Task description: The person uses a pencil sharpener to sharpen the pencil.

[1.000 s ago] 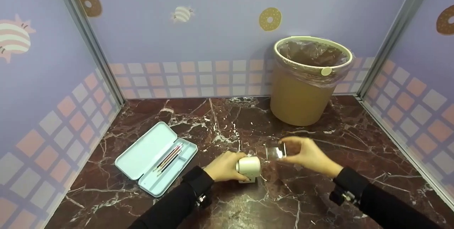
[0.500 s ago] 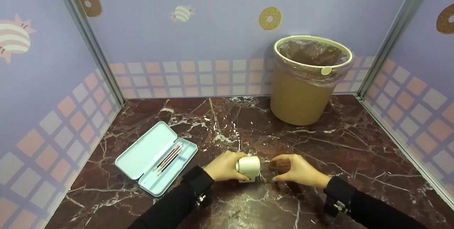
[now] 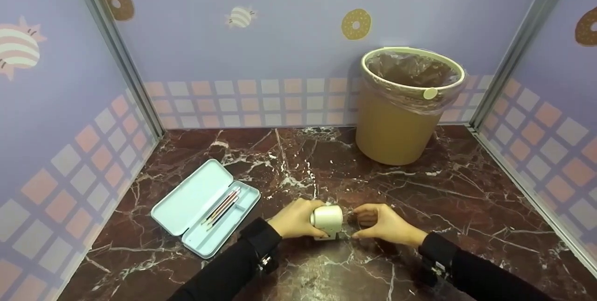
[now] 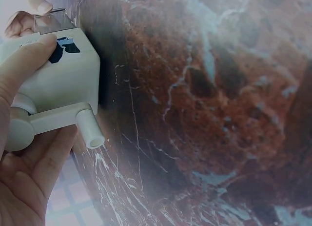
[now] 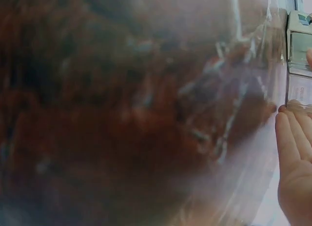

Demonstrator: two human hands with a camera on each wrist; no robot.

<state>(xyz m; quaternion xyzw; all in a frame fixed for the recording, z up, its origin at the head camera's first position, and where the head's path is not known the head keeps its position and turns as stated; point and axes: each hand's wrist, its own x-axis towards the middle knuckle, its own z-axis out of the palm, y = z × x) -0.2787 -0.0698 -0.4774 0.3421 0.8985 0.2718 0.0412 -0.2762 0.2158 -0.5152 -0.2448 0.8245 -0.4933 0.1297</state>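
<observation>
A cream pencil sharpener (image 3: 329, 219) with a hand crank (image 4: 56, 119) lies on the dark marbled table. My left hand (image 3: 296, 219) grips its body, thumb across the face with the dark print. From the right, my right hand (image 3: 387, 224) pinches a clear plastic shavings drawer (image 4: 54, 22) between thumb and fingers. In the left wrist view the drawer sits partly inside the sharpener's end, its outer part sticking out. At the right wrist view's edge, the drawer meets the sharpener body; its far side is cut off.
Left of the hands, a light blue pencil case (image 3: 191, 198) lies open with several pencils (image 3: 221, 210) inside. A tan trash bin (image 3: 394, 128) with a clear liner stands at the back right. Patterned walls enclose the table (image 3: 298, 161) on three sides.
My right hand has moved left and down with the clear drawer, up to the sharpener's end. The left hand and sharpener have stayed put.
</observation>
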